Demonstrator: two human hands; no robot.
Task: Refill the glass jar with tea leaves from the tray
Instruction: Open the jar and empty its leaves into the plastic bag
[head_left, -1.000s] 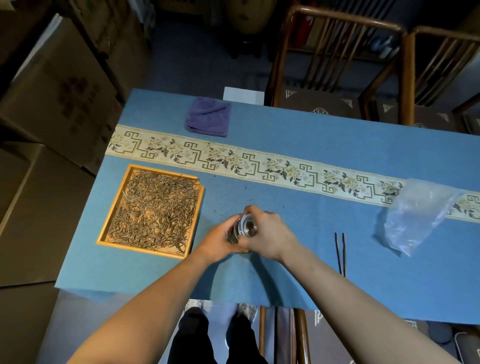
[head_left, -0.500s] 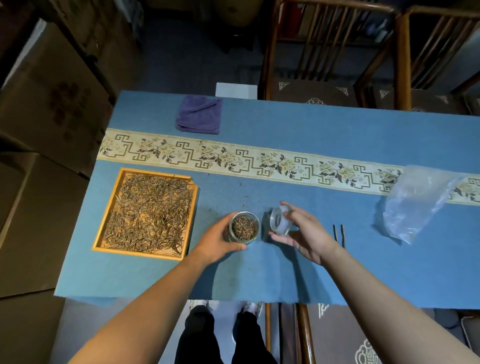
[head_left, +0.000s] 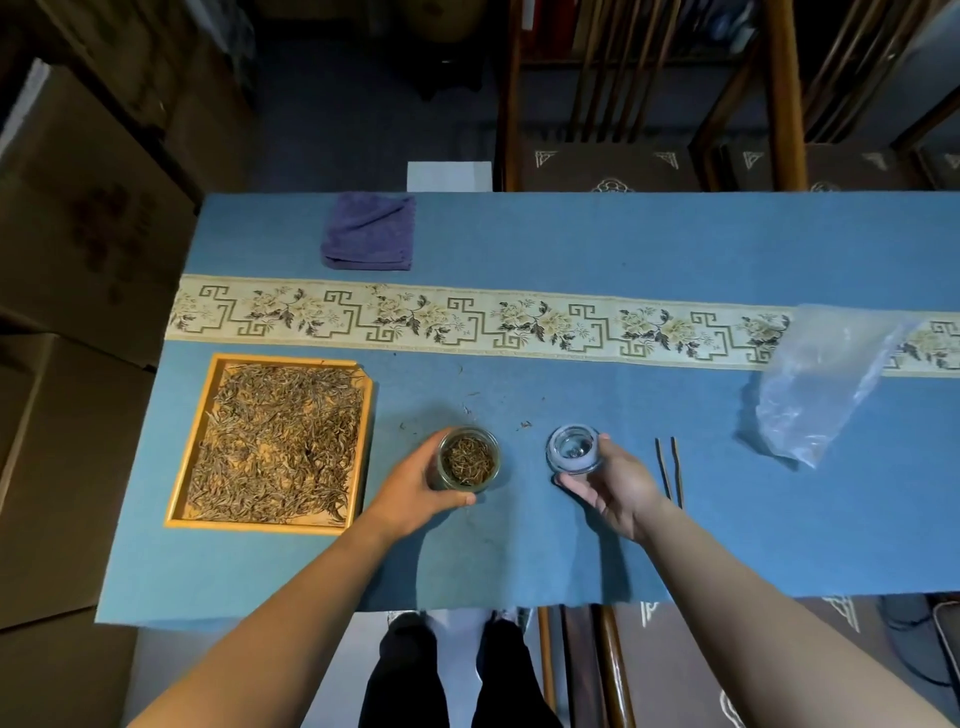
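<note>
A small glass jar (head_left: 468, 458) stands open on the blue tablecloth, partly filled with dry tea leaves. My left hand (head_left: 415, 491) grips its left and near side. The jar's glass lid (head_left: 574, 449) is off and sits to the right, upside down, held from below and the right by my right hand (head_left: 615, 488). A wooden tray (head_left: 195, 447) spread with loose tea leaves lies on the left of the table, a short gap from the jar.
Thin dark tongs (head_left: 669, 470) lie just right of my right hand. A clear plastic bag (head_left: 826, 379) lies at far right, a folded purple cloth (head_left: 370, 232) at the back. A few stray leaves (head_left: 467, 402) dot the cloth. Wooden chairs (head_left: 623, 104) stand beyond the table; cardboard boxes (head_left: 78, 234) left.
My right hand took the lid off the jar and carried it to the right, down near the table. My left hand kept hold of the jar.
</note>
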